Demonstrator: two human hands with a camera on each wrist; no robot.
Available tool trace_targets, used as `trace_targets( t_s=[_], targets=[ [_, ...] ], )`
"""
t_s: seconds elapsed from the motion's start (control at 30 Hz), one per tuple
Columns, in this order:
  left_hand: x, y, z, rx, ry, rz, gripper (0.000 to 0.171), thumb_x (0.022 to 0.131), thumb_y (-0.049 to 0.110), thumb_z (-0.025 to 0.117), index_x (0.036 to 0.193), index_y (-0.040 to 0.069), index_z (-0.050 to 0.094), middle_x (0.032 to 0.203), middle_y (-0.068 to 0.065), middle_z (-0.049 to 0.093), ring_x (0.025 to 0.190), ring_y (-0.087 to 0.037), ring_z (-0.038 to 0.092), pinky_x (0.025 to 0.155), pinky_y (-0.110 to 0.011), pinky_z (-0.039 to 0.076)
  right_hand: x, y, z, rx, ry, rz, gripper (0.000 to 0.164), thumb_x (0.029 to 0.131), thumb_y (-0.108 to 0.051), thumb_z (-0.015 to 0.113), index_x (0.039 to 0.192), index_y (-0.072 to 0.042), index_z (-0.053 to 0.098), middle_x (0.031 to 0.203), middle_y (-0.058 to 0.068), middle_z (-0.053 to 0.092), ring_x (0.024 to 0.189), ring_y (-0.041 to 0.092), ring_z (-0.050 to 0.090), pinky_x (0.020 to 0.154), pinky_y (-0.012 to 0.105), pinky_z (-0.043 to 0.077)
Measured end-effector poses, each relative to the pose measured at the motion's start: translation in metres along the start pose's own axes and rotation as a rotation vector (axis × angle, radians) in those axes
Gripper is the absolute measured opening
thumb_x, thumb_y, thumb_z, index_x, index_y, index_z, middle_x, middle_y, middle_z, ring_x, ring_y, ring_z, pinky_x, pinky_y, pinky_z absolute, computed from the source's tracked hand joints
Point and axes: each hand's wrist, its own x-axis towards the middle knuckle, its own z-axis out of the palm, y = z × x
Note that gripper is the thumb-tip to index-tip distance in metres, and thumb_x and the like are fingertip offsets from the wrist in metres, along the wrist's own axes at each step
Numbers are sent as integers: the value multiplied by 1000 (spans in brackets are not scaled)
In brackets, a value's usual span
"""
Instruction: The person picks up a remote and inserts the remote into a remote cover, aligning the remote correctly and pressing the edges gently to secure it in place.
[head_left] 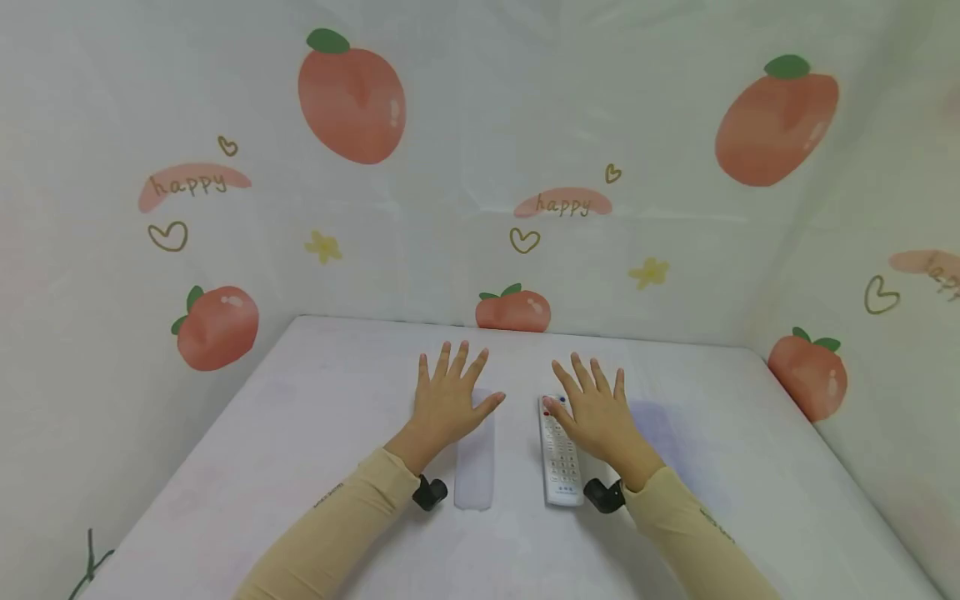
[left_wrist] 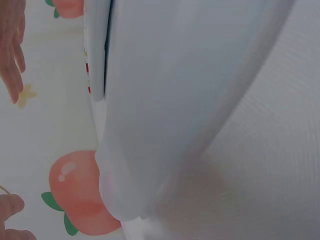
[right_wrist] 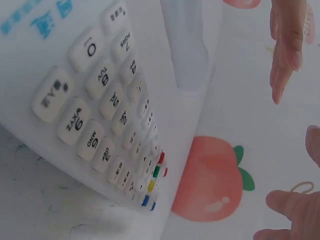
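A white remote control [head_left: 561,467] with several rows of buttons lies lengthwise on the table, its buttons facing up. To its left is a long, flat, translucent sleeve-like piece [head_left: 475,475], apart from the remote. My left hand [head_left: 444,406] is over the far part of that piece with fingers spread, holding nothing. Fingers likewise spread, my right hand [head_left: 598,417] is above and beside the remote's far end, its thumb overlapping the buttons in the head view. Number keys on the remote [right_wrist: 104,100] fill much of the right wrist view. The translucent piece [left_wrist: 165,90] looms large in the left wrist view.
The white table [head_left: 322,392] has a faint purple stain [head_left: 660,433] right of the right hand. A white backdrop [head_left: 465,100] printed with peaches surrounds its back and sides. Black wrist devices [head_left: 430,493] sit at both cuffs, close to the two objects.
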Motion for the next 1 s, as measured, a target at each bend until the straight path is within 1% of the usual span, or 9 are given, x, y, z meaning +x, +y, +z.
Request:
trace_targets(
  t_s=[0.23, 0.33, 0.43, 0.53, 0.63, 0.7, 0.77, 0.8, 1.0],
  targets=[
    [-1, 1, -2, -16, -3, 1, 78, 91, 74, 31, 154, 30, 21, 161, -7, 17, 149, -33, 8, 117, -62, 4, 1, 0, -2, 5, -15, 10, 65, 99, -52, 43, 152, -15, 31, 157, 22, 21, 143, 48, 16, 110, 73, 4],
    [-1, 2, -3, -7, -6, 4, 77, 92, 73, 31, 155, 29, 21, 161, -8, 19, 149, -33, 10, 118, -60, 7, 0, 0, -4, 13, -26, 9, 65, 99, -52, 43, 152, -14, 31, 157, 23, 21, 143, 48, 16, 111, 71, 8],
    [-2, 3, -4, -16, -17, 16, 75, 93, 69, 34, 154, 26, 25, 159, -10, 25, 147, -35, 18, 118, -58, 13, -2, 0, -5, 18, -43, 6, 64, 99, -49, 45, 150, -11, 35, 156, 25, 24, 142, 49, 19, 112, 67, 17],
    [-4, 4, -6, -49, -29, 32, 67, 96, 59, 43, 148, 18, 39, 151, -13, 41, 140, -35, 35, 115, -53, 27, -3, 0, -7, 27, -68, 15, 58, 99, -43, 50, 145, -7, 42, 151, 27, 33, 138, 48, 30, 108, 63, 30],
    [-5, 5, -8, -84, -34, 24, 53, 96, 46, 53, 134, 10, 56, 131, -13, 60, 121, -32, 57, 96, -48, 49, -3, 0, -8, 45, -96, 37, 51, 98, -36, 54, 138, -5, 49, 142, 25, 46, 129, 45, 44, 101, 59, 41],
    [-6, 5, -9, -107, -40, 7, 44, 95, 41, 57, 124, 9, 63, 118, -11, 67, 106, -29, 65, 80, -44, 56, -4, 0, -7, 58, -114, 55, 45, 97, -32, 56, 134, -5, 53, 135, 22, 53, 122, 41, 52, 94, 57, 47],
    [-6, 5, -10, -123, -48, -11, 38, 94, 38, 58, 118, 9, 66, 108, -9, 70, 93, -26, 68, 66, -41, 56, -4, 1, -6, 72, -129, 74, 41, 97, -31, 56, 131, -7, 56, 130, 18, 58, 117, 37, 57, 91, 55, 49],
    [-6, 5, -10, -131, -52, -16, 36, 94, 37, 58, 116, 9, 67, 105, -9, 71, 88, -25, 68, 62, -39, 56, -4, 2, -5, 77, -135, 81, 39, 97, -30, 56, 129, -7, 57, 126, 16, 61, 112, 35, 60, 89, 53, 50],
    [-7, 7, -14, -161, -55, -15, 30, 95, 35, 59, 111, 12, 69, 98, -7, 73, 70, -18, 64, 54, -34, 51, -5, 7, -4, 125, -125, 105, 30, 96, -26, 58, 120, -8, 62, 107, 9, 68, 93, 26, 64, 78, 45, 53]
  ],
)
